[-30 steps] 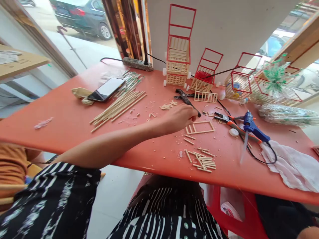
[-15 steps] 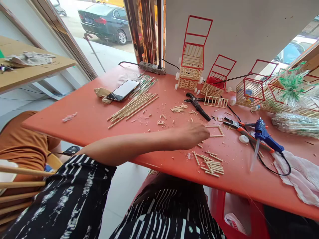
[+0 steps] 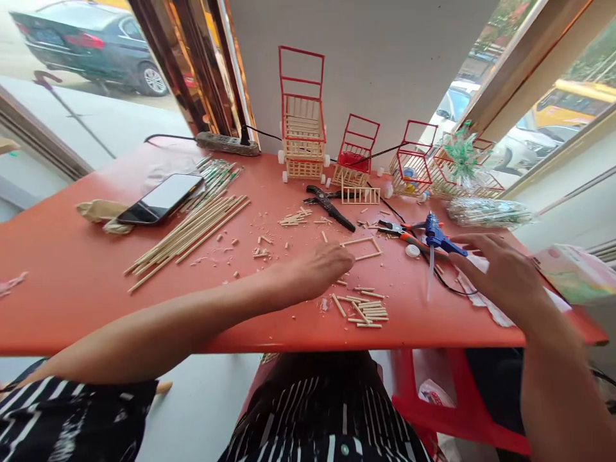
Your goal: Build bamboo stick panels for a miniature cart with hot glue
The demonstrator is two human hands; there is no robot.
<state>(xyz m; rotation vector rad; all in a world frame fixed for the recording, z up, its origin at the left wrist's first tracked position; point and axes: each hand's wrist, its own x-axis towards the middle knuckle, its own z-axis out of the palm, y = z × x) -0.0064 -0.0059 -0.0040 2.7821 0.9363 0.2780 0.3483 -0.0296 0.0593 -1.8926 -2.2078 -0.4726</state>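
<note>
My left hand [image 3: 332, 262] rests on the table with its fingers closed at the left end of a small rectangular wooden stick frame [image 3: 380, 246]; the fingertips hide that end. A short stick [image 3: 324, 237] pokes up just behind the knuckles. My right hand [image 3: 503, 273] is open, thumb and fingers apart, by the handle of a blue glue gun [image 3: 436, 235]. A clear glue stick juts from the gun down toward the table. Pliers with orange and black handles [image 3: 399, 230] lie beside it. Below my left hand is a pile of short cut sticks [image 3: 370, 311].
Long sticks [image 3: 192, 234] and a phone [image 3: 161, 197] lie at left. Behind are miniature stick carts with red handles [image 3: 303, 135], a black clamp-like tool [image 3: 332, 208] and a power strip [image 3: 226, 144]. A white cloth [image 3: 491, 301] and a wrapped package [image 3: 491, 213] lie at right.
My view has swung to the right. My right hand has come into view at the glue gun, while my left hand stays at the stick frame.
</note>
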